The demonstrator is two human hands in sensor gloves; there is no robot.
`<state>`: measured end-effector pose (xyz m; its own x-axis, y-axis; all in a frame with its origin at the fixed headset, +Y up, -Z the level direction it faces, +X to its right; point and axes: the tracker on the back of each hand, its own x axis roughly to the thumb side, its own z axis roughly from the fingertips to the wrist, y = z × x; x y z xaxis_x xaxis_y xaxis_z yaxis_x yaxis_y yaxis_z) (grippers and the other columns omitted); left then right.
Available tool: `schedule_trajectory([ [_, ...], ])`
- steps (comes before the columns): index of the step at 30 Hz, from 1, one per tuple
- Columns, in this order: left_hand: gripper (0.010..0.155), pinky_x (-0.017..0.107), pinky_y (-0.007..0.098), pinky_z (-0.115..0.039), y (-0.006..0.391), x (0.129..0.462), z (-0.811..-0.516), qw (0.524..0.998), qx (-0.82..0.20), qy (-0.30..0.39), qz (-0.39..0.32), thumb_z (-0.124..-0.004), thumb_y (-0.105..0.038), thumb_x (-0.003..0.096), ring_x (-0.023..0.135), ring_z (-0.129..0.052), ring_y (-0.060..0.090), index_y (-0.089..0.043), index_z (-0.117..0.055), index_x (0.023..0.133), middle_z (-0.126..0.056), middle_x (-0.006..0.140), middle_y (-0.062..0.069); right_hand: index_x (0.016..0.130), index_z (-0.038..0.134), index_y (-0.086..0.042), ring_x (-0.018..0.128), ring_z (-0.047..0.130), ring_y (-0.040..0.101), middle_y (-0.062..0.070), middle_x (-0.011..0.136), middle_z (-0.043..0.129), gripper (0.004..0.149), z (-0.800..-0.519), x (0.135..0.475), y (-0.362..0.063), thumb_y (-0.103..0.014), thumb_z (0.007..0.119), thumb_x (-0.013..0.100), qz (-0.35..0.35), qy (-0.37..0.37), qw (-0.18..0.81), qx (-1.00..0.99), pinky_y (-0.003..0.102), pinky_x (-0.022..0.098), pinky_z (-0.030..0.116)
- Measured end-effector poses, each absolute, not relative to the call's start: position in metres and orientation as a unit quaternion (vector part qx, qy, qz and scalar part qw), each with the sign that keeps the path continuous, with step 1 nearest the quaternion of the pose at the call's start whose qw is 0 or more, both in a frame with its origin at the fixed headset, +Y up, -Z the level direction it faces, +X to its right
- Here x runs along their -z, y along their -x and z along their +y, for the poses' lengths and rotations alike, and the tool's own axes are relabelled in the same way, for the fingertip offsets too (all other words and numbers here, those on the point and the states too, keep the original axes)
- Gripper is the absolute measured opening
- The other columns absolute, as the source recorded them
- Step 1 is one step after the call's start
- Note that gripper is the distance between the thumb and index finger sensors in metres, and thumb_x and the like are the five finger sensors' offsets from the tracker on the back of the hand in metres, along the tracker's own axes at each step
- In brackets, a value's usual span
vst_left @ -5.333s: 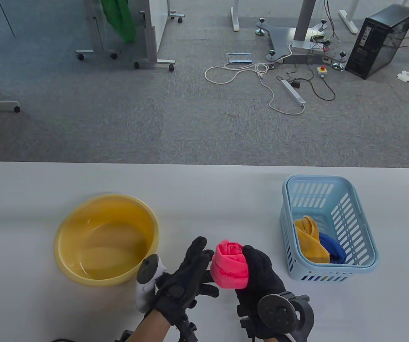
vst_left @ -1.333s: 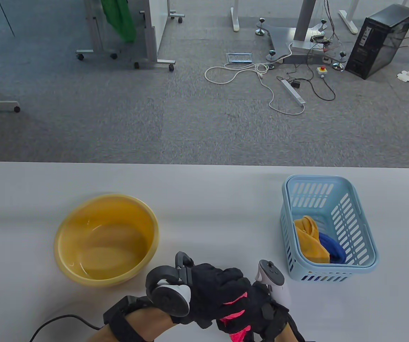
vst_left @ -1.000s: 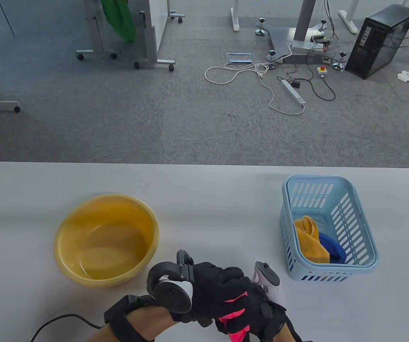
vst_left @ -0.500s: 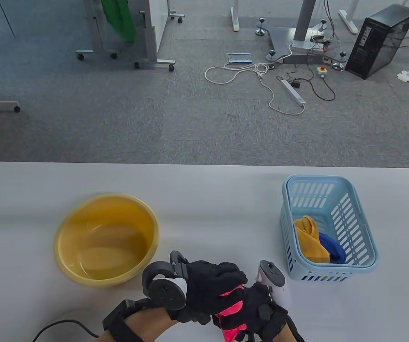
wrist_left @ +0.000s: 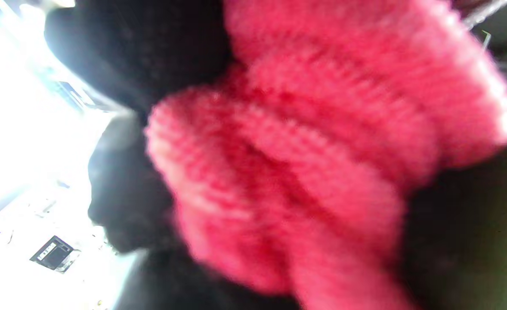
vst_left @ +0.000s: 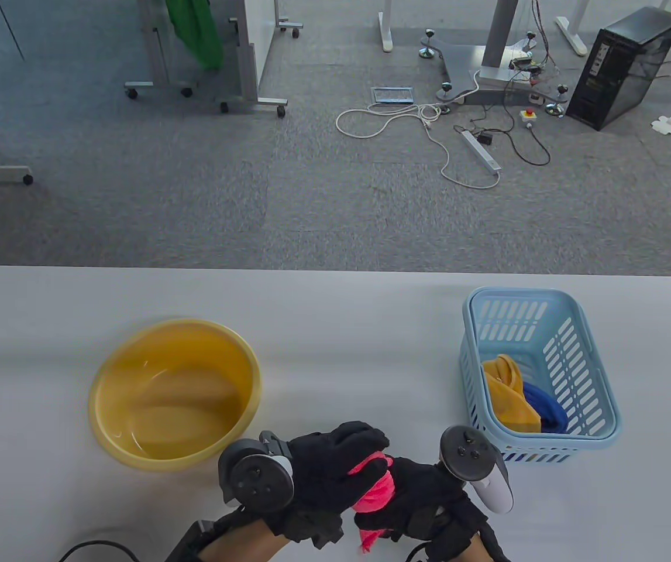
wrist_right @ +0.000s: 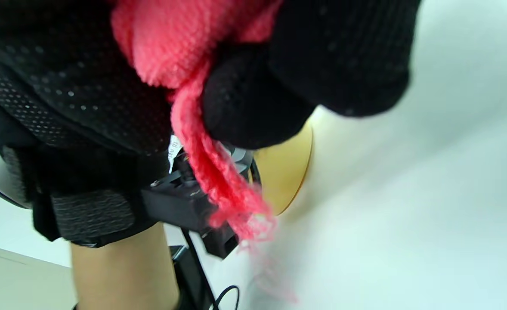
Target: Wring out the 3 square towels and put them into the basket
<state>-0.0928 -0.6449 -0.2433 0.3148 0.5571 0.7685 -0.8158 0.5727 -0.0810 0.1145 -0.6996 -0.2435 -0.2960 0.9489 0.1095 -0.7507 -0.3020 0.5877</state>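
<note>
Both gloved hands clutch a twisted pink towel (vst_left: 375,494) near the table's front edge, between the basin and the basket. My left hand (vst_left: 335,468) curls over its upper end and my right hand (vst_left: 411,497) grips its lower end, from which a frayed tail (wrist_right: 232,202) hangs. Up close, the pink towel (wrist_left: 322,150) fills the left wrist view in wrung folds. The light blue basket (vst_left: 598,404) at the right holds a yellow towel (vst_left: 508,392) and a blue towel (vst_left: 546,407).
A yellow basin (vst_left: 107,404) with a little water sits left of the hands; its rim (wrist_right: 296,168) shows behind the right hand. The white table (vst_left: 335,316) stretches behind. A black cable (vst_left: 95,547) trails at the front left edge.
The hands were apart with the rolled towel upright in the right hand; they have since closed together on it, twisted, and now rotate further, shifting slightly left and away, with the towel's tail hanging lower.
</note>
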Motion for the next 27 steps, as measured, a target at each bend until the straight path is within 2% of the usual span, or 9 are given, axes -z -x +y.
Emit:
schedule_trajectory([
  [5, 0.055, 0.007, 0.031, -0.084, 0.100, 0.245, -0.657, 0.797, -0.461, -0.147, -0.361, -0.077, -0.060, 0.0539, 0.020, -0.101, 0.032, -0.020, -0.083, 0.091, -0.092, 0.082, 0.015, 0.098, 0.073, -0.012, 0.038, 0.102, 0.028, 0.016, 0.071, 0.091, 0.075, -0.694, 0.241, -0.115, -0.037, 0.110, 0.037, 0.165, -0.198, 0.511, -0.820, 0.035, 0.028, 0.092],
  [9, 0.056, 0.007, 0.029, -0.083, 0.103, 0.242, -0.664, 0.803, -0.492, -0.136, -0.307, -0.077, -0.060, 0.0546, 0.018, -0.100, 0.031, -0.020, -0.081, 0.094, -0.090, 0.085, 0.016, 0.098, 0.073, -0.014, 0.041, 0.102, 0.028, 0.016, 0.073, 0.090, 0.076, -0.688, 0.237, -0.115, -0.036, 0.110, 0.037, 0.092, -0.179, 0.472, -0.859, 0.037, 0.030, 0.092],
  [14, 0.059, 0.009, 0.030, -0.084, 0.107, 0.245, -0.679, 0.806, -0.528, -0.087, -0.253, -0.077, -0.060, 0.0558, 0.023, -0.101, 0.033, -0.020, -0.076, 0.099, -0.087, 0.089, 0.018, 0.098, 0.073, -0.015, 0.044, 0.102, 0.030, 0.016, 0.075, 0.090, 0.075, -0.688, 0.233, -0.114, -0.035, 0.110, 0.036, 0.026, -0.150, 0.425, -0.892, 0.039, 0.033, 0.092],
  [17, 0.062, 0.012, 0.032, -0.086, 0.112, 0.251, -0.683, 0.803, -0.543, -0.037, -0.244, -0.075, -0.060, 0.0570, 0.029, -0.102, 0.035, -0.019, -0.071, 0.103, -0.085, 0.089, 0.020, 0.098, 0.074, -0.017, 0.045, 0.101, 0.031, 0.016, 0.076, 0.089, 0.075, -0.683, 0.231, -0.114, -0.033, 0.110, 0.036, -0.012, -0.136, 0.409, -0.902, 0.040, 0.034, 0.092],
  [19, 0.063, 0.012, 0.032, -0.086, 0.113, 0.253, -0.685, 0.793, -0.560, -0.032, -0.238, -0.075, -0.060, 0.0566, 0.029, -0.102, 0.035, -0.018, -0.071, 0.103, -0.086, 0.087, 0.021, 0.099, 0.073, -0.018, 0.047, 0.101, 0.031, 0.016, 0.078, 0.089, 0.075, -0.676, 0.228, -0.113, -0.032, 0.110, 0.036, -0.047, -0.133, 0.376, -0.916, 0.040, 0.036, 0.091],
  [27, 0.064, 0.012, 0.032, -0.086, 0.114, 0.251, -0.688, 0.811, -0.549, 0.003, -0.200, -0.074, -0.060, 0.0576, 0.029, -0.102, 0.036, -0.016, -0.067, 0.104, -0.086, 0.085, 0.023, 0.099, 0.072, -0.024, 0.054, 0.099, 0.033, 0.015, 0.083, 0.086, 0.073, -0.673, 0.221, -0.109, -0.028, 0.110, 0.036, -0.128, -0.121, 0.308, -0.935, 0.044, 0.042, 0.089],
])
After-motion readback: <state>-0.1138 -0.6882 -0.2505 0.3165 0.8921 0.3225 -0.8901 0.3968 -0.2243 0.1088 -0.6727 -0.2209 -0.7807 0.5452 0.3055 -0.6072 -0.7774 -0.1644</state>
